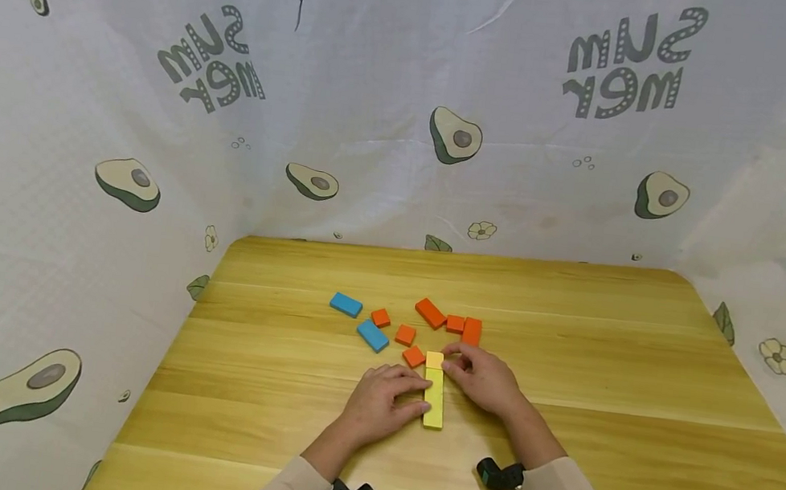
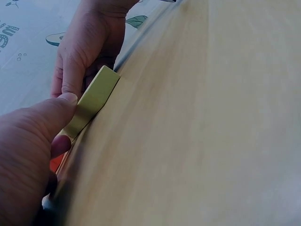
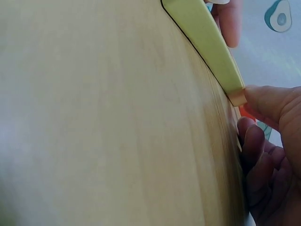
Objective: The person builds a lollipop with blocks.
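Observation:
A long yellow block (image 1: 434,399) lies on the table in front of the person, with a small light-orange block (image 1: 434,360) against its far end. The left hand (image 1: 380,405) rests at the yellow block's left side, thumb and index fingertip touching it. With thumb and index finger, the right hand (image 1: 485,378) pinches the light-orange block at its right side and far corner. In the left wrist view, the left thumb presses the yellow block (image 2: 96,96). The right wrist view has the right thumb on the light-orange block (image 3: 239,97); its index contact is partly hidden.
Past the hands lie two blue blocks (image 1: 372,336), several small red-orange squares (image 1: 405,334) and two longer red-orange blocks (image 1: 430,313). One small square (image 1: 413,356) sits just left of the light-orange block. Printed cloth (image 1: 379,114) surrounds the wooden table (image 1: 256,423).

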### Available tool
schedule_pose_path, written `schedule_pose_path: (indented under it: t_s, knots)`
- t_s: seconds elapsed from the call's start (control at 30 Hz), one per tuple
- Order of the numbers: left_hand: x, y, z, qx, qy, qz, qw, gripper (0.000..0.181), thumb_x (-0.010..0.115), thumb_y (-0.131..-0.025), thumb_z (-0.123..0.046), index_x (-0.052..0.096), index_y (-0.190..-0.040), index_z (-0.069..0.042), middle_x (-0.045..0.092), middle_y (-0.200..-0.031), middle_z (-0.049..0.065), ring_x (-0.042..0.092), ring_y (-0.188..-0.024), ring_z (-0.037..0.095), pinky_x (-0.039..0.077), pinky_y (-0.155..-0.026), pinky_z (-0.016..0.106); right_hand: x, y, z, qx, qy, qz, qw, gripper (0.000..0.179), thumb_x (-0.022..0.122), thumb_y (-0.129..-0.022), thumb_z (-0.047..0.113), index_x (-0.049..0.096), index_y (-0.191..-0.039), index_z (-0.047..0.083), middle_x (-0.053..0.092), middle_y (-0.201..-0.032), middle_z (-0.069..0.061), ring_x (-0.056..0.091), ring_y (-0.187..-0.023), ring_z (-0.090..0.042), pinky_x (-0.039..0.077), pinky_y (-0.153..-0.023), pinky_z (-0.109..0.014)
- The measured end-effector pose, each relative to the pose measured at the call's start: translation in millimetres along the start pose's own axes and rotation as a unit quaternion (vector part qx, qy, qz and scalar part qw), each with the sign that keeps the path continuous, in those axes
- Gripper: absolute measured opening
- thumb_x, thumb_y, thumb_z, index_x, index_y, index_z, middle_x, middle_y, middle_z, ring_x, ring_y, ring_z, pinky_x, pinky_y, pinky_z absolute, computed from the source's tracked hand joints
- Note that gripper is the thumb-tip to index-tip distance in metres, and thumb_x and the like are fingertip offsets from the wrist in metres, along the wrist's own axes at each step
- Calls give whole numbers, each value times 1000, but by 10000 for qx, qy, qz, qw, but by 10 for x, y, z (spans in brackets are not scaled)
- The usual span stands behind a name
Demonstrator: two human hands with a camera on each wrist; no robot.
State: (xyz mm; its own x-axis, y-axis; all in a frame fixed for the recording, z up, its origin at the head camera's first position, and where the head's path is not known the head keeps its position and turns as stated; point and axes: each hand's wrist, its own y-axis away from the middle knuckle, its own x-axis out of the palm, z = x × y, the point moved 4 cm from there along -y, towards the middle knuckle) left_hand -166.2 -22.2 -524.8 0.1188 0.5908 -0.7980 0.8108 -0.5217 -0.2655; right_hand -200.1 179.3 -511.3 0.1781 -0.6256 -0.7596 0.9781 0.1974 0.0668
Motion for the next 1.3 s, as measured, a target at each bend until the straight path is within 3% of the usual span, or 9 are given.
schedule_pose_path:
  t_s: [0.53,0.67,0.77,0.9,1.0,1.17,1.3]
  knots:
    - [-20,18,-14,74,-34,-65,9999,34,67,-98,-40,72,-129,-27,70,-120,-9,64,-110,12,48,-93,35,19,21,-42,-46,-226,-82,9997,25,66,-100,33,67,-122,21,62,-86,2,51,-71,-13,41,-66,-31]
    - [-15,5,3,-76,39,-15,10000,43,65,-99,-43,65,-138,-25,71,-120,-9,64,-112,12,48,-96,38,10,29,-46,35,-375,-78,9993,28,66,-100,33,67,-124,20,64,-87,1,52,-72,-13,42,-67,-31]
    - [2,-32,15,-299,52,26,9995,51,64,-98,-49,60,-143,-24,68,-111,-10,63,-102,8,47,-90,35,9,30,-52,91,-479,-95,9988,29,67,-100,33,66,-126,19,63,-87,1,52,-71,-14,41,-67,-31]
    - [31,-100,-14,-603,-378,159,9973,62,61,-95,-61,56,-146,-27,59,-93,-12,55,-82,3,41,-77,30,20,25,-64,134,-612,-96,9980,30,66,-100,32,66,-127,17,62,-87,0,51,-70,-14,41,-65,-29]
    - [51,-137,-65,-776,-863,286,9928,68,57,-94,-67,53,-150,-29,60,-88,-11,58,-82,6,42,-76,33,23,30,-66,175,-689,-90,9974,29,66,-100,30,66,-126,17,62,-87,0,51,-70,-14,41,-64,-29]
    - [63,-169,-115,-908,-1238,283,9877,64,56,-95,-63,52,-150,-31,70,-108,-4,67,-96,16,44,-76,34,7,38,-62,217,-822,-184,9962,28,67,-100,27,66,-125,15,62,-87,-1,51,-70,-15,42,-63,-28]
    - [66,-181,-122,-912,-1256,274,9875,61,56,-96,-61,54,-148,-31,70,-114,-3,67,-95,16,40,-72,30,-23,51,-96,375,-1132,-431,9919,25,66,-101,26,67,-121,11,61,-86,-3,52,-70,-14,43,-64,-26]
